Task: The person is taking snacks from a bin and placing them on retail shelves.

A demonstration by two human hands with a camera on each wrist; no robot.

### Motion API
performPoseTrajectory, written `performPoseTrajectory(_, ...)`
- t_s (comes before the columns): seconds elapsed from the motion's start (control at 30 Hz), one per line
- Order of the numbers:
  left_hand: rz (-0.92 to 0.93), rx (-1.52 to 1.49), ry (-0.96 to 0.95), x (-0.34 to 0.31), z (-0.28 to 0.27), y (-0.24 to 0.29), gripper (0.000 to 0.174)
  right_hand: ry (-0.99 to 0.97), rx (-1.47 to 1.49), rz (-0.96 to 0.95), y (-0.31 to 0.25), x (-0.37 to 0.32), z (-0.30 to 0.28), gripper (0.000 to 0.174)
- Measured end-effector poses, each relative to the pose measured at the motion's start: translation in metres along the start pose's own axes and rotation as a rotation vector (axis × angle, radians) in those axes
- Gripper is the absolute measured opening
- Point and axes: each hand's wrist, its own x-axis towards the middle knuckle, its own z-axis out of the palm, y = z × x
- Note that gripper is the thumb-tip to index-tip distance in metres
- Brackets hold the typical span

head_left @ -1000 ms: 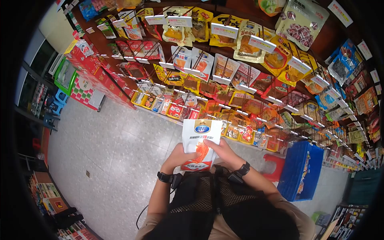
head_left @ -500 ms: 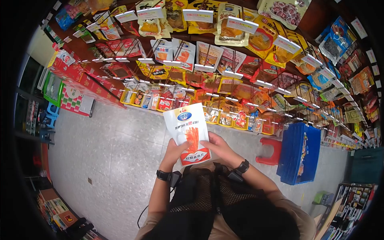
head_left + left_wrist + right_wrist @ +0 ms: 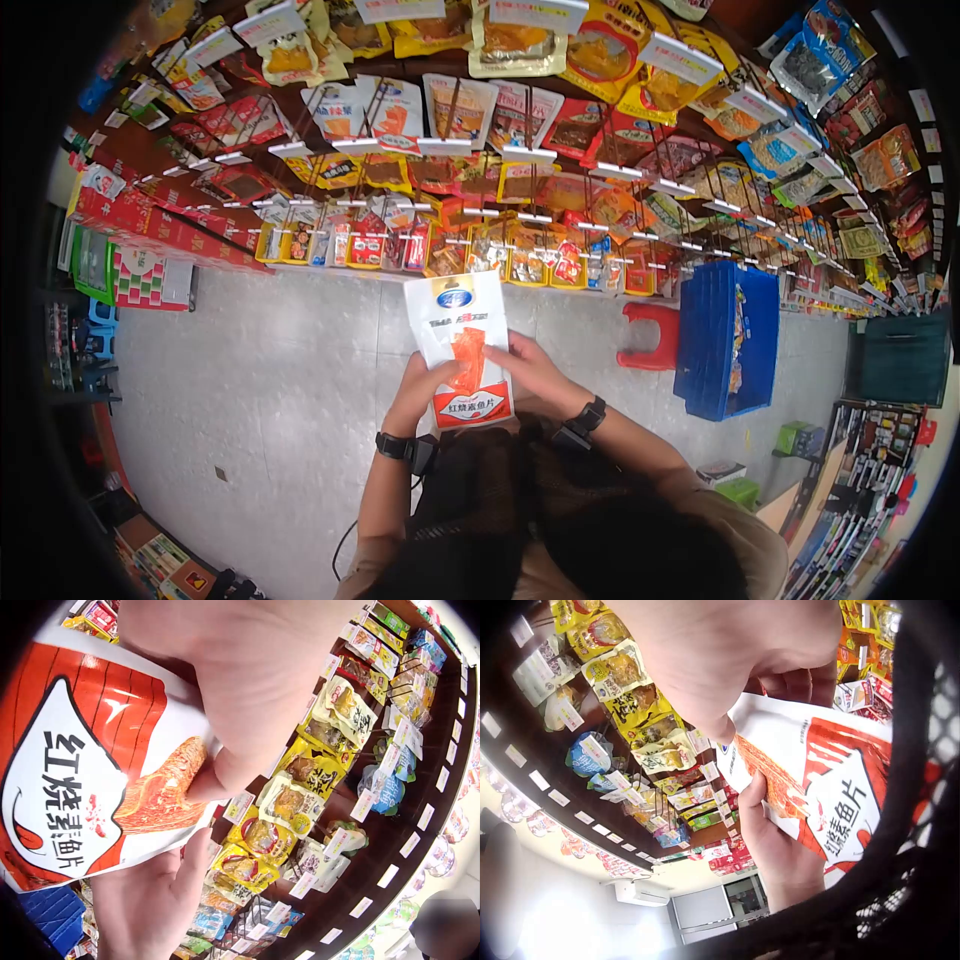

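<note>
Head view shows two bare hands holding one white and red snack packet (image 3: 478, 318), just in front of a black top (image 3: 470, 520). The left hand (image 3: 415, 388) grips the packet by its left side, low down, and its thumb presses on the front. The right hand (image 3: 538, 372) grips the other side, a bit higher up, with its thumb on the front too. In the right wrist view you can see the right hand's bent fingers tucked behind the packet.

So the packet is between the two hands, and its top sticks out past both thumbs. A blue oval (image 3: 455, 299) is printed up there. Next to the thumbs is a picture of orange food. Below the thumbs there is black writing on a white shape with red around it.

Each wrist wears a black band (image 3: 407, 448).

Past both hands is a big brown rack (image 3: 375, 851) full of hanging snack packs (image 3: 600, 45). White price tags (image 3: 682, 58) stick out in front of them. Little yellow boxes (image 3: 528, 265) sit in the bottom row, just past the packet.

To the right of the right hand is a red stool (image 3: 650, 350). Farther right is a blue bin (image 3: 705, 350) with packs inside. Grey floor (image 3: 250, 380) is on the left hand's left side.
</note>
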Motion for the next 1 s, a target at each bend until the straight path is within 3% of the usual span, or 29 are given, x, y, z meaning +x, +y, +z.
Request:
performPoseTrajectory(0.27, -0.166, -0.011, -0.045, 0.029, 0.031, -0.012, 0.041, 0.223, 0.039, 0.038, 0.006, -0.01, -0.046, 0.03)
performPoseTrajectory(0.37, -0.271, 0.05, 0.012, 0.036, 0.057, 0.015, 0.043, 0.256, 0.114, 0.021, 0.002, -0.019, -0.061, 0.03)
performPoseTrajectory(0.5, -0.14, 0.056, 0.062, 0.066, 0.07, -0.004, 0.043, 0.235, 0.182, 0.003, -0.011, -0.027, -0.086, 0.031)
performPoseTrajectory(0.6, 0.025, -0.068, 0.118, 0.087, 0.086, 0.005, 0.038, 0.082, 0.141, -0.068, -0.02, -0.031, -0.104, 0.032)
performPoseTrajectory(0.7, 0.17, 0.034, 0.104, 0.098, 0.116, 0.025, 0.036, 0.026, 0.007, -0.177, -0.034, -0.038, -0.126, 0.033)
performPoseTrajectory(0.73, 0.174, 0.089, 0.11, 0.1, 0.126, 0.029, 0.033, 0.037, 0.11, -0.061, -0.044, -0.045, -0.133, 0.033)
performPoseTrajectory(0.83, 0.148, 0.161, 0.054, 0.112, 0.155, 0.023, 0.033, 0.089, -0.009, -0.22, -0.055, -0.056, -0.173, 0.033)
performPoseTrajectory(1.0, 0.144, 0.225, -0.019, 0.123, 0.208, 0.013, 0.031, 0.202, 0.05, -0.234, -0.06, -0.074, -0.228, 0.033)
